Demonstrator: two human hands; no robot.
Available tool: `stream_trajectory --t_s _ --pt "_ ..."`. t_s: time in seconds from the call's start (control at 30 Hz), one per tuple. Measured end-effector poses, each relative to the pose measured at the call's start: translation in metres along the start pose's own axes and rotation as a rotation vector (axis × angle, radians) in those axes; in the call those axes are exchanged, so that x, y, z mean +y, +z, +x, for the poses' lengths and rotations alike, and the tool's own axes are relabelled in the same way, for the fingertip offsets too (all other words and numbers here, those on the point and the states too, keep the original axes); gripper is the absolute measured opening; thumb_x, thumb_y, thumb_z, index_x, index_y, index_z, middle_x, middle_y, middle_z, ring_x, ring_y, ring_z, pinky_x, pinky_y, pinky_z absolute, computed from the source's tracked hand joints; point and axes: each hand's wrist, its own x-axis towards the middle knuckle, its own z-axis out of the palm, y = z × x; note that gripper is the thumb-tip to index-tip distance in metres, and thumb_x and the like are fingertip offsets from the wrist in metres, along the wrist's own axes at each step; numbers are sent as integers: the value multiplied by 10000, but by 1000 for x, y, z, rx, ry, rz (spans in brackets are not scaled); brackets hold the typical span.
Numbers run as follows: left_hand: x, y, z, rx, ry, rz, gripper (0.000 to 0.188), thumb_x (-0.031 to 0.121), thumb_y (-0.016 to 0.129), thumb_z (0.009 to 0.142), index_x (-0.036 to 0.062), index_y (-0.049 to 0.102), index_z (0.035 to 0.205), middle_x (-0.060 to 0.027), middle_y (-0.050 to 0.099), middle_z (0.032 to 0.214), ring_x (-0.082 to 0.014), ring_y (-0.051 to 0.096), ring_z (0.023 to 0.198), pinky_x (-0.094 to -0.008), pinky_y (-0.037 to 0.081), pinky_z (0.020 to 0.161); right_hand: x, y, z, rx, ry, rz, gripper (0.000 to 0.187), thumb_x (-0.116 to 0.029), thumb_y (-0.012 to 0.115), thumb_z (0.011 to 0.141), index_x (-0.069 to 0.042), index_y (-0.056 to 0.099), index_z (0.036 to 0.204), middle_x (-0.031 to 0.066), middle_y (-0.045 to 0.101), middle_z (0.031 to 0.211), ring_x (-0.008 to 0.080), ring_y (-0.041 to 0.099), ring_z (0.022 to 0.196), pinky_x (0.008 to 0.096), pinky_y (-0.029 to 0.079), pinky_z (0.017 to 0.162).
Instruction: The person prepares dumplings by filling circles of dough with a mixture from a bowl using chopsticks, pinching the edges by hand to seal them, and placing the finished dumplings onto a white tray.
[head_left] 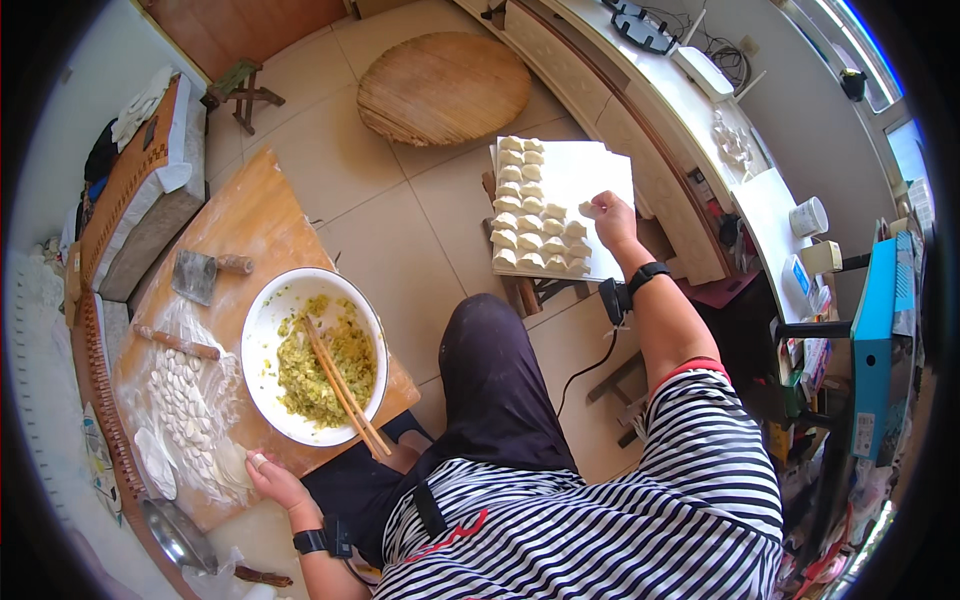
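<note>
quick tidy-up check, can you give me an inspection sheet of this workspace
Surface: wooden board, floury around the dough pieces
Job's things: white bowl of filling with chopsticks; rolling pin; cleaver; rows of dumplings on a white board
Clutter: metal bowl near the wooden board
Hands: right hand holds one dumpling; left hand at a dough wrapper
Cables: black cable below right wrist
Surroundings: round mat on tiled floor

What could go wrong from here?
The right hand might bump the lined-up dumplings with the held dumpling. The chopsticks jut past the rim of the bowl, so the left hand, resting nearby, could knock them if it lifts that way.
</note>
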Motion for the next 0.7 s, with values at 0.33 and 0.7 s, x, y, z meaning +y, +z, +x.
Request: stream_trajectory --t_s 0.33,0.7 --pt "-13 -5 3 22 -37 36 272 296 412 1012 68 552 967 17 491 762 -82 445 649 -230 373 574 5 30 19 -81 -179 -96 154 -128 594 835 -79 669 960 167 695 929 351 662 879 395 516 804" --pt "12 -81 35 358 -156 -285 271 196 407 997 27 512 1181 -61 560 930 -119 484 584 -255 409 494 85 -19 73 -95 -443 183 367 -74 547 950 -53 540 1317 116 611 1260 193 600 1122 324 470 958"
